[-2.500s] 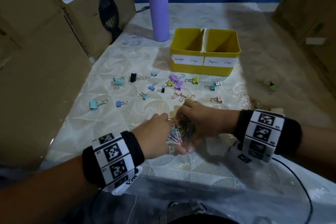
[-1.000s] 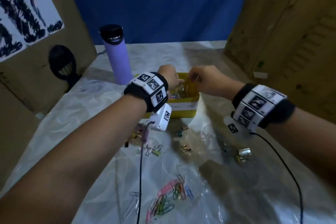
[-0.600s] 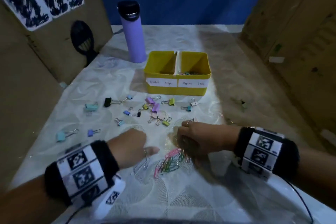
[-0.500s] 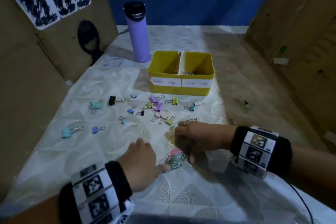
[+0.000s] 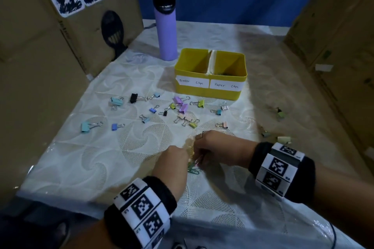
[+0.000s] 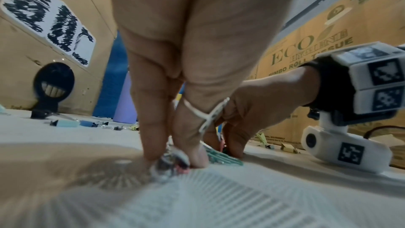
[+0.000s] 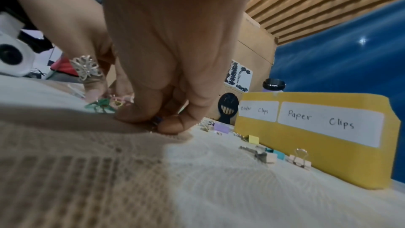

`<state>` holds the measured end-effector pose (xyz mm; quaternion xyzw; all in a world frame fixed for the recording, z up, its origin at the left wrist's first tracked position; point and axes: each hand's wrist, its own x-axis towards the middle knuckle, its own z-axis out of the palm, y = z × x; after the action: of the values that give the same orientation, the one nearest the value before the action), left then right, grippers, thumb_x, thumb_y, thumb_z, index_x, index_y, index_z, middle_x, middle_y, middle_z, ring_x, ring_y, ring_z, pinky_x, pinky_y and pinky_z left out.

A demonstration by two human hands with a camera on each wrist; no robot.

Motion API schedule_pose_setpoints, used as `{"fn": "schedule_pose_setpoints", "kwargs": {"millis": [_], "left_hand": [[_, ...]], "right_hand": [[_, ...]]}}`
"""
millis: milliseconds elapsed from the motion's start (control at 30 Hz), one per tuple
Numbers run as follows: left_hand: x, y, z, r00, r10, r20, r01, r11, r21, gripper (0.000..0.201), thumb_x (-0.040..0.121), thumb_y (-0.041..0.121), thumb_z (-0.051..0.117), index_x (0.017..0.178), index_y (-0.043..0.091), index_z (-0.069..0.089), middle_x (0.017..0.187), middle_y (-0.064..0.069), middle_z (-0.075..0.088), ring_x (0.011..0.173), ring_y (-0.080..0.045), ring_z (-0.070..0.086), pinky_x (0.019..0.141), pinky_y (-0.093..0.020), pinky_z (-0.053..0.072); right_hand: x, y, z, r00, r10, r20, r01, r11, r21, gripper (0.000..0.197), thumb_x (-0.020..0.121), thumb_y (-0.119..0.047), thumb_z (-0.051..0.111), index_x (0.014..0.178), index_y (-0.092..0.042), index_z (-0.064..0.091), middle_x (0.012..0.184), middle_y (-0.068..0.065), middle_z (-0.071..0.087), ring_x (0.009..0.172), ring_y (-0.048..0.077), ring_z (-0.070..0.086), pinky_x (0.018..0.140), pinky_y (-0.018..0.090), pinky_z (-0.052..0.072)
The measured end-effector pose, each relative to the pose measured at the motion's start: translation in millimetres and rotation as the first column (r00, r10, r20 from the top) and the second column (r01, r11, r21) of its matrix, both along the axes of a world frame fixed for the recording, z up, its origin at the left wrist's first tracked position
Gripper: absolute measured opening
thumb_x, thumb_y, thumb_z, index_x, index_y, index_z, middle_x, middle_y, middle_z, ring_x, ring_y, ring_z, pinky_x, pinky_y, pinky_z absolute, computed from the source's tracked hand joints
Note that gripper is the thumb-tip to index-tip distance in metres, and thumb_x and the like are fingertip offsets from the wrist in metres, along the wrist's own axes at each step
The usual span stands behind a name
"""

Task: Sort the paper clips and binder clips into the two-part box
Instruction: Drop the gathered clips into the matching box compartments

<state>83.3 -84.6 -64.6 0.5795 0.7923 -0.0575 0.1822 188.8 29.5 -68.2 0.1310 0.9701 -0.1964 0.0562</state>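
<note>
A small heap of coloured paper clips [image 5: 193, 168] lies on the white cloth near me. My left hand [image 5: 176, 159] comes at it from the left, its fingertips [image 6: 153, 153] curled down and pinching clips against the cloth. My right hand [image 5: 210, 145] meets it from the right, thumb and fingers [image 7: 175, 126] pinched on clips. Green clips [image 6: 223, 157] show between the two hands. The yellow two-part box [image 5: 210, 89], labelled Binder Clips and Paper Clips, stands farther back, with a few clips in its right part. Several binder clips [image 5: 182, 107] lie scattered before it.
A purple bottle [image 5: 166, 26] stands behind the box on the left. Cardboard walls [image 5: 50, 56] close in both sides, with a black smiley stand [image 5: 112, 28] at the left one. A few more binder clips [image 5: 280, 113] lie in shadow at the right.
A second ago both hands were over the box; they came back to the heap. In the last half second my left hand slid right and joined the right hand on the paper clips.
</note>
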Motion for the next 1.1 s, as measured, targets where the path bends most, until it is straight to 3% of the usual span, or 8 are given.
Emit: {"fn": "schedule_pose_setpoints", "kwargs": {"millis": [267,400,500,567,667,767,900,1100], "left_hand": [[-9,-8,4,0.982,0.104,0.159,-0.125,0.984,0.127,0.018,0.086,0.004,0.057,0.1,0.003,0.069,0.103,-0.012,0.067,0.096,-0.025,0.065,0.08,-0.027,0.049],[-20,-7,13,0.936,0.122,0.331,-0.148,0.988,0.054,0.019,0.086,0.003,0.056,0.099,0.003,0.07,0.091,-0.009,0.063,0.099,-0.025,0.064,0.08,-0.024,0.047],[-38,-4,22,0.82,0.209,0.532,-0.241,0.971,-0.01,0.009,0.082,-0.001,0.063,0.083,0.007,0.068,0.078,-0.008,0.065,0.066,-0.019,0.064,0.066,-0.031,0.054],[-52,4,36,0.729,0.241,0.64,-0.32,0.947,0.008,0.011,0.08,0.001,0.067,0.075,0.011,0.065,0.067,-0.004,0.061,0.053,-0.012,0.055,0.051,-0.023,0.048],[-72,29,62,0.657,0.129,0.743,-0.343,0.929,0.141,0.012,0.077,0.006,0.071,0.073,0.015,0.065,0.068,0.001,0.063,0.06,-0.01,0.059,0.06,-0.018,0.05],[-77,70,89,0.59,0.018,0.807,-0.385,0.886,0.261,0.01,0.078,0.006,0.07,0.077,0.013,0.064,0.07,0.0,0.062,0.061,-0.009,0.059,0.064,-0.02,0.054],[-53,152,112,0.68,-0.099,0.726,-0.355,0.822,0.445,0.015,0.08,0.005,0.069,0.094,0.004,0.065,0.065,-0.001,0.059,0.036,0.006,0.054,0.042,-0.005,0.044],[-32,239,98,0.841,-0.002,0.541,-0.327,0.794,0.512,0.026,0.072,0.011,0.078,0.094,0.001,0.071,0.097,-0.013,0.072,0.088,-0.022,0.069,0.086,-0.03,0.055]], "right_hand": [[6,-13,4,0.991,-0.006,0.134,-0.016,0.986,0.164,0.016,0.088,-0.006,0.051,0.103,-0.007,0.057,0.105,0.015,0.062,0.095,0.03,0.059,0.078,0.034,0.045],[7,-23,9,0.978,-0.026,0.205,-0.019,0.977,0.212,0.022,0.093,-0.007,0.043,0.112,-0.004,0.054,0.114,0.015,0.057,0.1,0.029,0.057,0.074,0.029,0.039],[7,-20,14,0.978,-0.085,0.19,0.074,0.995,0.065,0.024,0.09,-0.001,0.044,0.108,-0.005,0.059,0.114,0.013,0.06,0.103,0.025,0.057,0.079,0.022,0.039],[7,-8,18,0.977,-0.143,0.158,0.147,0.989,-0.017,0.024,0.086,0.003,0.048,0.104,-0.005,0.061,0.11,0.013,0.064,0.098,0.022,0.06,0.079,0.018,0.039],[5,20,40,0.952,-0.3,0.053,0.303,0.951,-0.058,0.017,0.088,-0.002,0.052,0.101,-0.007,0.063,0.089,-0.001,0.063,0.065,0.001,0.053,0.059,0.004,0.04],[-4,61,84,0.823,-0.516,-0.237,0.51,0.855,-0.092,0.01,0.089,-0.009,0.056,0.094,-0.008,0.065,0.075,-0.004,0.058,0.061,0.009,0.053,0.059,0.018,0.044],[-17,129,115,0.58,-0.691,-0.431,0.755,0.654,-0.032,0.019,0.084,-0.012,0.063,0.093,0.003,0.069,0.096,0.02,0.07,0.093,0.032,0.062,0.075,0.027,0.043],[-11,171,81,0.673,-0.712,-0.203,0.74,0.657,0.148,0.024,0.088,-0.019,0.056,0.095,-0.002,0.071,0.098,0.021,0.07,0.093,0.035,0.063,0.074,0.032,0.045]]}}
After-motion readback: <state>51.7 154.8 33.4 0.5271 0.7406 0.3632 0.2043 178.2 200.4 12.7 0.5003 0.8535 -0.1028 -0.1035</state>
